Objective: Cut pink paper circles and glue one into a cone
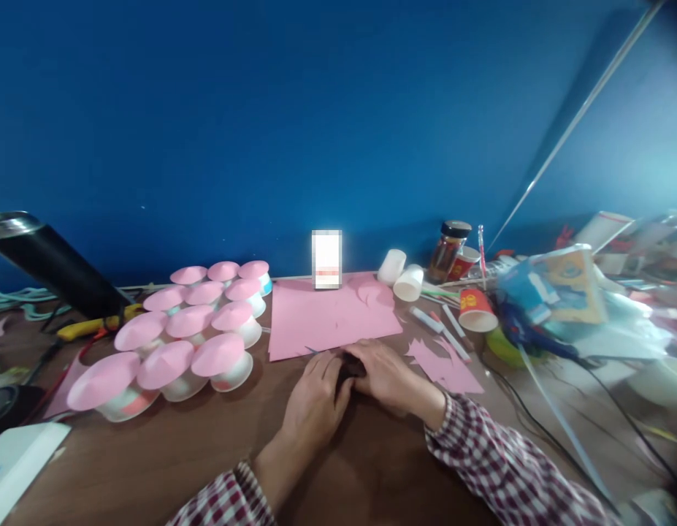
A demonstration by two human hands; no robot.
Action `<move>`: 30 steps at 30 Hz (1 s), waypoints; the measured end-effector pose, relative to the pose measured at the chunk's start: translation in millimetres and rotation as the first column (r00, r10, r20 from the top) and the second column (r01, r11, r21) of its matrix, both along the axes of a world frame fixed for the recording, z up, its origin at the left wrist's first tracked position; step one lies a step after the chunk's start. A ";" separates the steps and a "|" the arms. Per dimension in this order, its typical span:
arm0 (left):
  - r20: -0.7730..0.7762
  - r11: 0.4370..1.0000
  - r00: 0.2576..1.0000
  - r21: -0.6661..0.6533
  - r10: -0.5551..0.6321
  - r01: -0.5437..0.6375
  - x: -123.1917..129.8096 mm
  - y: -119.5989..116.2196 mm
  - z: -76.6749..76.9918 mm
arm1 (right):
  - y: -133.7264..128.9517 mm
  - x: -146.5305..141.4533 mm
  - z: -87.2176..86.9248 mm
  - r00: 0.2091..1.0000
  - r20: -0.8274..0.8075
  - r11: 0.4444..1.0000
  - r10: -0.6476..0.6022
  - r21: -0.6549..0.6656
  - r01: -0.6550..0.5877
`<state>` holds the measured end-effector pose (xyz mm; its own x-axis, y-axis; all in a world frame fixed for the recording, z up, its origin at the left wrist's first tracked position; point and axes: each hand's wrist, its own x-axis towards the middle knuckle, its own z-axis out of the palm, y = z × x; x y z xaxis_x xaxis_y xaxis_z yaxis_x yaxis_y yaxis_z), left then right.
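My left hand (315, 394) and my right hand (383, 371) rest close together on the brown table (207, 453), just in front of a stack of pink paper (321, 314). The fingers of both hands are curled, with their tips nearly meeting around a dark gap. Whether anything lies between them cannot be made out. Left of my hands stand several paper cups in rows, topped with pink paper cones (217, 354). Pink paper scraps (445, 365) lie beyond my right wrist.
Two white cups (408, 283), markers (426, 320), a red cup (477, 310) and a dark-lidded jar (446, 256) are at the right. Farther right is clutter with cables. A black tumbler (58, 259) leans at the left near a yellow-handled tool (91, 327).
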<state>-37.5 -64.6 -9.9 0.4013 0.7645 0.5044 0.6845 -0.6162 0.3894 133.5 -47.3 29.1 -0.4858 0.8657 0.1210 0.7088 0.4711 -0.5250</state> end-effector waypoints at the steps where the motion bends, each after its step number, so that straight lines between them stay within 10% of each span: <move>1: -0.007 1.000 1.000 0.026 0.008 -0.008 -0.4 0.0 0.0 | 1.6 1.3 2.5 0.999 -0.037 0.999 0.030 -0.030 -0.032; 9: 0.016 0.999 1.000 0.035 -0.024 0.023 -3.0 -2.3 4.9 | 21.4 14.1 21.4 0.976 -0.110 0.958 0.190 -0.195 -0.209; 16: 0.108 0.999 0.994 -0.053 0.017 -0.012 -3.7 -2.6 4.5 | 61.6 27.3 43.5 0.970 -0.113 0.814 0.217 -0.528 -0.243; 21: 0.137 0.993 0.988 -0.104 0.065 -0.051 -6.5 1.0 3.1 | 85.4 3.3 26.5 0.999 -0.037 0.999 0.006 -0.051 -0.007; 30: 0.115 0.984 0.990 -0.170 0.083 -0.062 -9.4 0.9 4.0 | 52.1 1.9 -12.3 0.938 0.340 0.985 -0.064 0.174 0.004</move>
